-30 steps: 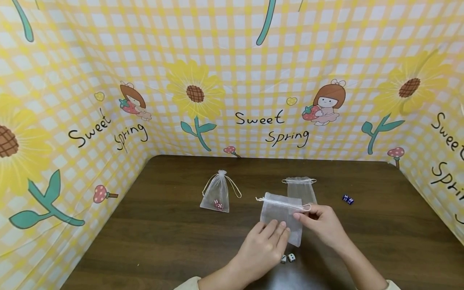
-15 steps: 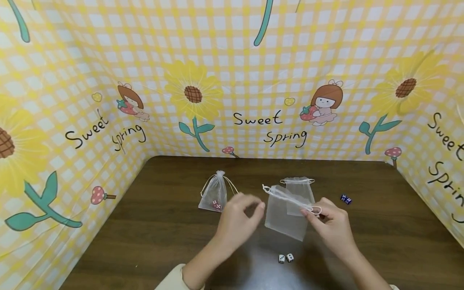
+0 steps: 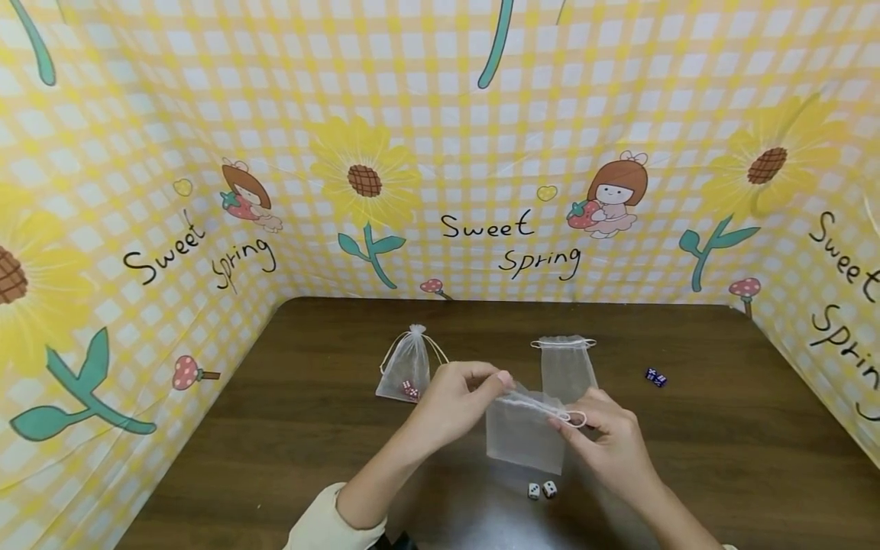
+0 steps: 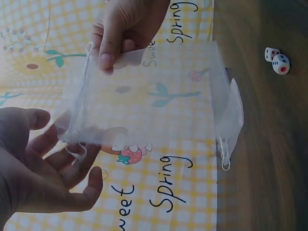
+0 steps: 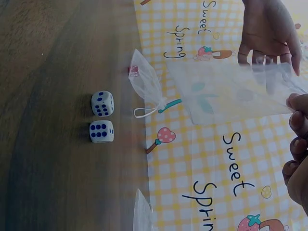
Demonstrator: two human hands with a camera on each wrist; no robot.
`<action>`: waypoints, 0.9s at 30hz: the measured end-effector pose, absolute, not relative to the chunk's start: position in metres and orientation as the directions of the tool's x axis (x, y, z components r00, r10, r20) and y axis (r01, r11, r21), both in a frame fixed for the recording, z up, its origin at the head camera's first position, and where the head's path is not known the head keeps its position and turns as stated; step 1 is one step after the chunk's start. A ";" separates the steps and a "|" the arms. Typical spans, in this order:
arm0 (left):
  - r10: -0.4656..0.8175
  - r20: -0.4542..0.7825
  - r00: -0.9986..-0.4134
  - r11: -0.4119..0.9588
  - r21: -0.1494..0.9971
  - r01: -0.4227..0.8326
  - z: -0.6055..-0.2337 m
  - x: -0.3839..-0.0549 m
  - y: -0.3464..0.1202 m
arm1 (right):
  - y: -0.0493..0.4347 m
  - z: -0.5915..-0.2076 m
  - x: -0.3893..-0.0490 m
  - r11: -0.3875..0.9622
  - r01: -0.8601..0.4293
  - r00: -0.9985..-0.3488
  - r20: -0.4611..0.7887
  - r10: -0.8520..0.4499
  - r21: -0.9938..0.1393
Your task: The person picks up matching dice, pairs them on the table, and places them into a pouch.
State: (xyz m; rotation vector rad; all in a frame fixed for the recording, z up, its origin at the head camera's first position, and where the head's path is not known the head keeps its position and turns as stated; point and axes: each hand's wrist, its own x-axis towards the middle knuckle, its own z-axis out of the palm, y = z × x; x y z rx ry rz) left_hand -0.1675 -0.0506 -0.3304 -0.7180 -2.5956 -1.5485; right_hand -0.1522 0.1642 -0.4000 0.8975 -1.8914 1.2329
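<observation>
My right hand [image 3: 612, 435] pinches a sheer white organza drawstring bag [image 3: 525, 443] at one top corner, beside the cord loop. The bag hangs upright over the table, with nothing visible inside it. My left hand [image 3: 454, 401] is at the opposite top corner. In the left wrist view, its loosely bent fingers [image 4: 67, 163] lie behind the mesh and cord, with the thumb standing apart. Below the bag, two white dice [image 3: 541, 490] lie on the table. The right wrist view shows their blue pips.
A cinched organza pouch [image 3: 395, 374] with red dice [image 3: 410, 390] inside stands left of the hands. Another organza bag [image 3: 567, 367] lies flat behind the held one. Blue dice [image 3: 655, 376] sit to the right. A yellow checked cloth [image 3: 481, 153] walls the dark wooden table [image 3: 275, 458].
My left hand first leaves the bag's front, moving up and left, then comes to its top left corner. The right hand keeps its pinch as the bag is lifted and then lowered slightly.
</observation>
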 end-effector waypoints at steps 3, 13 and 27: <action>0.374 0.238 -0.896 0.423 0.816 0.394 -0.333 -0.169 -0.051 | 0.164 -0.401 -0.152 0.293 -0.843 -0.511 0.840 -0.182 -0.450; 0.367 0.258 -0.894 0.430 0.805 0.409 -0.331 -0.165 -0.051 | 0.165 -0.403 -0.153 0.298 -0.734 -0.665 0.734 -0.136 -0.610; 0.366 0.403 -0.839 0.549 0.635 0.544 -0.329 -0.162 -0.052 | 0.183 -0.423 -0.158 0.531 -0.313 -0.950 0.246 -0.194 -0.788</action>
